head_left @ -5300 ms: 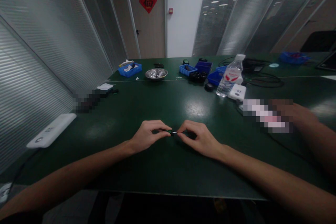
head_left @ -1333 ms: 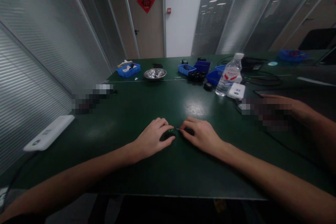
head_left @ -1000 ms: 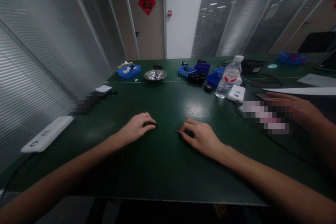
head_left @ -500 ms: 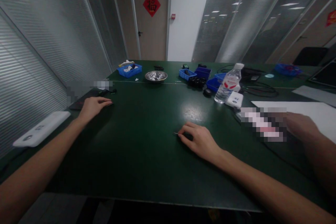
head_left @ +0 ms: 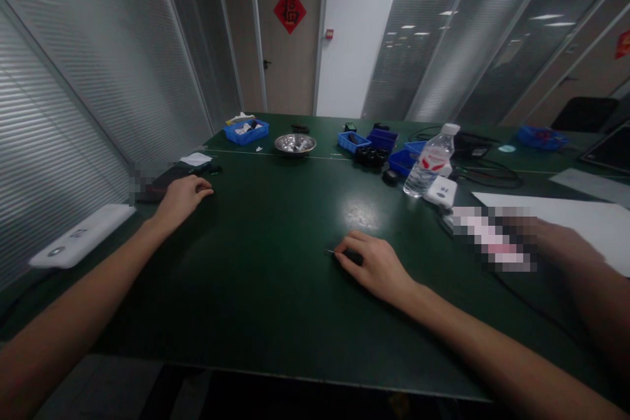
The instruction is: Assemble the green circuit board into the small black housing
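Observation:
My right hand (head_left: 371, 266) rests low over the dark green table (head_left: 275, 289), thumb and forefinger pinched on a thin metal pin-like piece (head_left: 330, 251). Its tip sticks out to the left; the rest is hidden by my fingers. Farther left, my left hand (head_left: 181, 200) is closed with thumb and fingertips together, beside a black flat item (head_left: 165, 180). Whatever those fingers hold, if anything, I cannot make out. A shiny metal bowl (head_left: 295, 144) with small pieces in it stands beyond both hands.
At right, another person's hand (head_left: 566, 243) is near a blurred-out object. A water bottle (head_left: 430, 161) stands before blue bins (head_left: 403, 161). A white power strip-like box (head_left: 83, 236) lies at left, a blue tray (head_left: 247, 133) at the back, white paper (head_left: 556, 210) at right.
My left hand has shifted slightly right, its fingers curling more; the dark sliver seen at its fingertips no longer shows. My right hand keeps its pinch. The view has tilted slightly.

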Motion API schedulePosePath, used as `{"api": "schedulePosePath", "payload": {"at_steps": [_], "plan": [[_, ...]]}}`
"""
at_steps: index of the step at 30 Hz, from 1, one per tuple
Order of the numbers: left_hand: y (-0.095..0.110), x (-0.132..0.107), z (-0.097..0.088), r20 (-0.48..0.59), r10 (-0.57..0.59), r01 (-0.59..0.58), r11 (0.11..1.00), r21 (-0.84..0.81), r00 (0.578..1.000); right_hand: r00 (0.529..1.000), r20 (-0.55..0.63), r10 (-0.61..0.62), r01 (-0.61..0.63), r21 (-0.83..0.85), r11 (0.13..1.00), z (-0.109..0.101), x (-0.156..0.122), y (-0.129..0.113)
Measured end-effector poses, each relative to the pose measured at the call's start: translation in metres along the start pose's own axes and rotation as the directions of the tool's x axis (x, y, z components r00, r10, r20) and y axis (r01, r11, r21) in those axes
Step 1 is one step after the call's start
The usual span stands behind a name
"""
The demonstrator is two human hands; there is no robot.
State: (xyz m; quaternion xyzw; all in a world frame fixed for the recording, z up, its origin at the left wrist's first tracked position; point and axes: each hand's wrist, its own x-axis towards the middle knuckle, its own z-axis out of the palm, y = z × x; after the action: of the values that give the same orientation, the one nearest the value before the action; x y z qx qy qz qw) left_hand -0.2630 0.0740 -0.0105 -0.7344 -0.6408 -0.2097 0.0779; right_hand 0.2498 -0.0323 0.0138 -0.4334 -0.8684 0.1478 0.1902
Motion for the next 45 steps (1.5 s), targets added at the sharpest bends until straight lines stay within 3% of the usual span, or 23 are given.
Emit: {"api": "schedulePosePath", "payload": {"at_steps": [5, 14, 22, 31, 45], "plan": [[0.002, -0.003, 0.001, 0.023, 0.091, -0.092, 0.994, 0.065, 0.996, 1.0, 0.009, -0.002, 0.002, 0.018, 1.0, 0.0, 0.0, 0.0], [-0.006, -0.001, 0.005, 0.016, 0.111, -0.112, 0.993, 0.035, 0.994, 1.0, 0.004, -0.008, 0.008, 0.021, 1.0, 0.0, 0.0, 0.001], [0.003, -0.002, 0.004, 0.04, 0.083, -0.089, 0.983, 0.162, 0.996, 1.0, 0.002, -0.02, 0.02, 0.019, 1.0, 0.0, 0.0, 0.0], [0.002, -0.001, 0.005, 0.032, 0.044, -0.045, 0.999, 0.028, 0.999, 1.0, 0.012, -0.017, 0.017, 0.023, 1.0, -0.003, -0.001, -0.001], [0.017, -0.004, -0.002, 0.027, 0.03, -0.033, 0.991, 0.128, 0.999, 1.0, 0.016, -0.025, 0.025, 0.026, 0.999, -0.002, -0.001, -0.001]]}}
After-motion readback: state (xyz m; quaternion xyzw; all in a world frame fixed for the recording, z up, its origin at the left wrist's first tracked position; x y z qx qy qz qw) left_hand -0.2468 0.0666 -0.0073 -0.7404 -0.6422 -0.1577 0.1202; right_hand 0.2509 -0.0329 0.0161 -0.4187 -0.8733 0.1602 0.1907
